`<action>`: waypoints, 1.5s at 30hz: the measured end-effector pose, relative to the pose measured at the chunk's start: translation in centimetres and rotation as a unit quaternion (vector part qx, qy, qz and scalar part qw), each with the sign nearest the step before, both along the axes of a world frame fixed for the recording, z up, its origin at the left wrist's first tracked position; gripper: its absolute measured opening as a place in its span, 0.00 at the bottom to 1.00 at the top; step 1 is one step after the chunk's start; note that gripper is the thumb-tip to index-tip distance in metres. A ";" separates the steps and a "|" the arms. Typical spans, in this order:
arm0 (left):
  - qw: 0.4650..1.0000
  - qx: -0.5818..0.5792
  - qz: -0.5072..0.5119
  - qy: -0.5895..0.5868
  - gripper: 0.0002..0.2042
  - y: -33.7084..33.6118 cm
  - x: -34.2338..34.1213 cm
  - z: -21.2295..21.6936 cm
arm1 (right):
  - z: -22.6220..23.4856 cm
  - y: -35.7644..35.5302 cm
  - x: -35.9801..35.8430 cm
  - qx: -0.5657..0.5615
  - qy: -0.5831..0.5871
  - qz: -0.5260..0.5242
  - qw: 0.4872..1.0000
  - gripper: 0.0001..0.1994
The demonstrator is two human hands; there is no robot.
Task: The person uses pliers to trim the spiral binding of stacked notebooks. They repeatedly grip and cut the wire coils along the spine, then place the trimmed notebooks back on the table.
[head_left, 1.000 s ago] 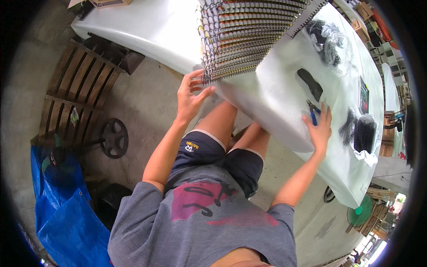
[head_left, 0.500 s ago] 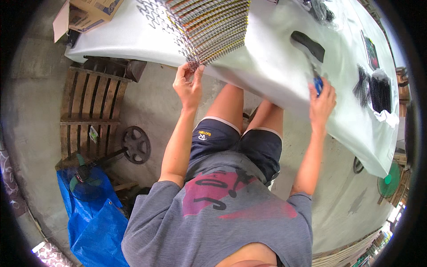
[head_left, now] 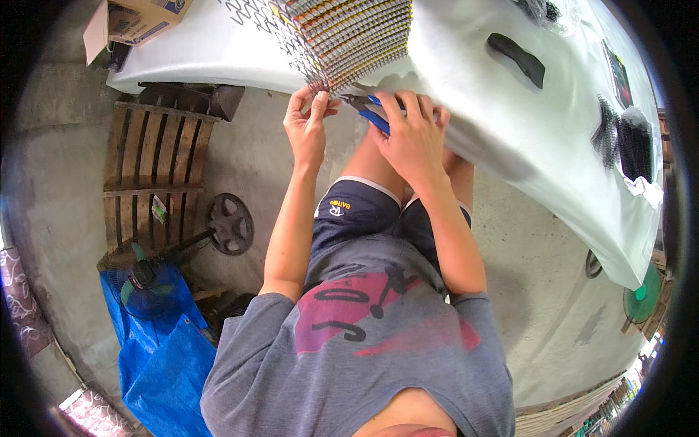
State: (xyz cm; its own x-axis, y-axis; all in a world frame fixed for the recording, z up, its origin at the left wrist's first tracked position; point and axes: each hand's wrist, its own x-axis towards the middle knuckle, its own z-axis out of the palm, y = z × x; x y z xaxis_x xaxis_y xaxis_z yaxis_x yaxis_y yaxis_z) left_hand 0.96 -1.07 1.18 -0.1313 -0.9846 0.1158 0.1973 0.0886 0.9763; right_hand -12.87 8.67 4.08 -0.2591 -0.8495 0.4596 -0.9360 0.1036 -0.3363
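Pliers (head_left: 357, 104): swung in from right of frame to upper centre; tips at the wire mesh (head_left: 353, 33), contact too small to confirm.
Right hand (head_left: 415, 142): fingers curled round blue handles.
Left hand (head_left: 306, 131): thumb and fingers pinching the mesh's lower corner, upper centre.
Consequence: both hands now serve one corner.

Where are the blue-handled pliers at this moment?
In the head view, the pliers are at upper centre, in the right hand, tips beside the left hand, near the wire mesh.
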 end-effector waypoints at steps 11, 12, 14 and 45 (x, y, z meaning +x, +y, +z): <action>0.999 -0.032 0.007 -0.021 0.08 0.0 -0.2 -0.1 | -0.2 -0.8 1.1 0.011 0.010 -0.024 1.000 0.23; 0.999 -0.034 0.010 -0.022 0.08 0.1 -0.3 -0.1 | -0.1 -0.8 1.1 0.010 0.011 -0.025 1.000 0.23; 0.998 -0.046 0.009 -0.029 0.09 0.1 -0.4 -0.1 | -0.1 -0.8 0.9 0.006 0.014 -0.033 0.999 0.22; 0.994 -0.079 0.033 -0.071 0.11 0.4 -1.0 -0.5 | 0.1 -1.5 0.6 -0.021 0.009 -0.009 1.000 0.17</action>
State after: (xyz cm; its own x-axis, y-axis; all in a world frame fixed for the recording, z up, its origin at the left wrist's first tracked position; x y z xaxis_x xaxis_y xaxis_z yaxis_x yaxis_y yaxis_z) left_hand -0.06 -0.63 0.64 -0.0930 -0.9626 0.2543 0.0468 0.2509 0.9669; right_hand -12.30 7.18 4.19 -0.2648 -0.8247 0.4998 -0.9404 0.1062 -0.3229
